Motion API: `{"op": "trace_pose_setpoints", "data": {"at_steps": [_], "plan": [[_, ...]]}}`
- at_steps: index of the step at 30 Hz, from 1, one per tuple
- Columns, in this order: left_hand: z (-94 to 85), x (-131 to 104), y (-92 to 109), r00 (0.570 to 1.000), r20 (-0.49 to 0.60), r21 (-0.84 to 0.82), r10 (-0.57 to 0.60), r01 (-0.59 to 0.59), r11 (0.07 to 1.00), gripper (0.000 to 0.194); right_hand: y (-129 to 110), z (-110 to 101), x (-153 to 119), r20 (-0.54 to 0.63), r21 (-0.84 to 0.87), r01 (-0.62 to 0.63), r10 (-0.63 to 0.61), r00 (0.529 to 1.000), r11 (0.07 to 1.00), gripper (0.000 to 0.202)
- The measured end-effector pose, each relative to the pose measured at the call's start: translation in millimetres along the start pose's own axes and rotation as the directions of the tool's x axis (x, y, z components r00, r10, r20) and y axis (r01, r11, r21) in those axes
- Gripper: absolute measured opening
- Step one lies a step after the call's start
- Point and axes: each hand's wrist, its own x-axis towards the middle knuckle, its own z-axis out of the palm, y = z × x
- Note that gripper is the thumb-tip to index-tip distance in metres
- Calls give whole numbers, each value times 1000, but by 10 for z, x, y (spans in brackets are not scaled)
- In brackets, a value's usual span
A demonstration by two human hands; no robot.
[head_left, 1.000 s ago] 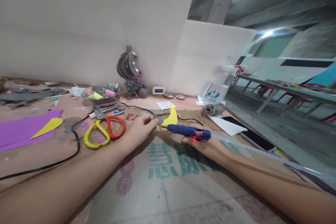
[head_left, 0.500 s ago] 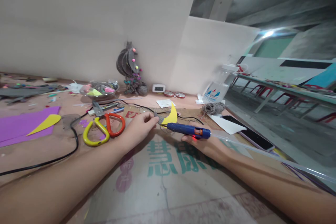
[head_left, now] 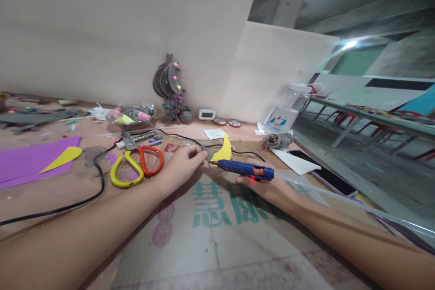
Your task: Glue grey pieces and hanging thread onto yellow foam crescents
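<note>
In the middle of the head view, my left hand [head_left: 185, 163] pinches a small grey piece [head_left: 208, 154] between thumb and fingers. A yellow crescent-shaped cutout [head_left: 224, 150] joins or overlaps that piece; I cannot tell which. My right hand [head_left: 263, 186] is wrapped round a blue hot glue gun [head_left: 234, 169], with a clear glue stick [head_left: 306, 186] trailing from its back end. The gun's nozzle points left and meets or nearly meets the grey piece. A small red light glows under the gun. Scissors [head_left: 152, 163] with one yellow and one red handle lie left of my left hand.
Cardboard [head_left: 183, 253] lies beneath my hands. Purple sheets [head_left: 20, 158] and a yellow cutout [head_left: 64, 157] are on the left, crossed by a black cord [head_left: 68, 206]. Behind stand a decorated grey craft [head_left: 166, 81] and a timer [head_left: 206, 114]; yarn [head_left: 277, 140], a phone [head_left: 335, 181] and a bottle [head_left: 283, 111] are right.
The whole view has shifted very slightly. Both hands keep their places, with the glue gun still at the grey piece.
</note>
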Motion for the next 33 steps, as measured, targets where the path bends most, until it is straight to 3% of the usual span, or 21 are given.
{"op": "trace_pose_setpoints", "data": {"at_steps": [14,20,33], "plan": [[3,10,-27,1000,8,-8,3,-2,1000,27,104,-16,-4,-10,-92,-23,22,1000,996,29],[1,9,-17,1000,7,1,1,-1,1000,26,117,-3,9,20,-17,6,-6,1000,1000,29],[8,15,-27,1000,8,9,9,-10,1000,26,52,-2,-2,-24,-58,-8,7,1000,998,26]]}}
